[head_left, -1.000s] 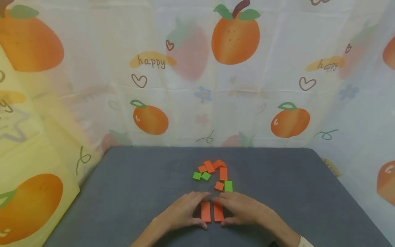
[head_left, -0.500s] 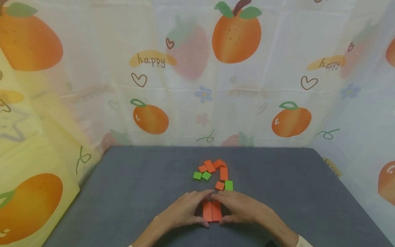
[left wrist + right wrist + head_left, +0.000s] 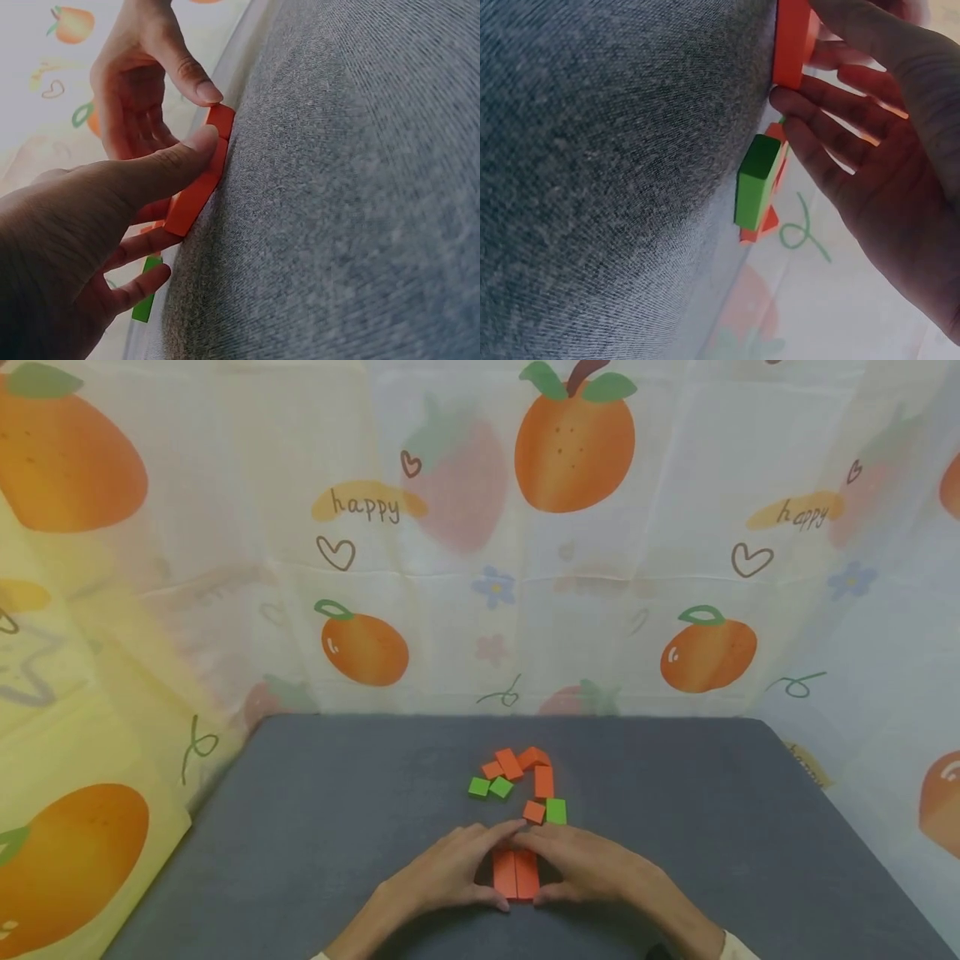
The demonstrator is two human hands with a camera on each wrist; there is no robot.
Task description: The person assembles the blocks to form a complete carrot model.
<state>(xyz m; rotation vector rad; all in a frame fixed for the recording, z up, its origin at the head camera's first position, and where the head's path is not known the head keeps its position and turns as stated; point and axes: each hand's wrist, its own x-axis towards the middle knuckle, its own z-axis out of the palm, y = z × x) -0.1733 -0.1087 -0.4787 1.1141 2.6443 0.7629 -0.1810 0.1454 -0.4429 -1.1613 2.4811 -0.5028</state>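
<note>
Two orange rectangular blocks lie side by side on the dark grey tabletop, their long edges together. In the head view, my left hand (image 3: 450, 872) holds the left orange block (image 3: 504, 875), thumb at its near end and fingers toward its far end. My right hand (image 3: 596, 867) grips the right orange block (image 3: 528, 875) in the same way. The left wrist view shows my left thumb (image 3: 202, 142) against the orange block (image 3: 196, 196). In the right wrist view, fingertips (image 3: 786, 101) touch the end of an orange block (image 3: 789, 45). Fingers partly hide the blocks' far ends.
Beyond the hands lie several loose blocks: a green rectangular one (image 3: 556, 811), a small orange one (image 3: 534, 812), an upright-lying orange one (image 3: 543, 782), an orange peaked one (image 3: 534, 758), and two small green ones (image 3: 490, 788). A fruit-print cloth (image 3: 450, 635) hangs behind the table.
A second ago a narrow gap separated the two orange blocks. Both hands have moved together, bringing the blocks edge to edge. The last half second shows almost no movement.
</note>
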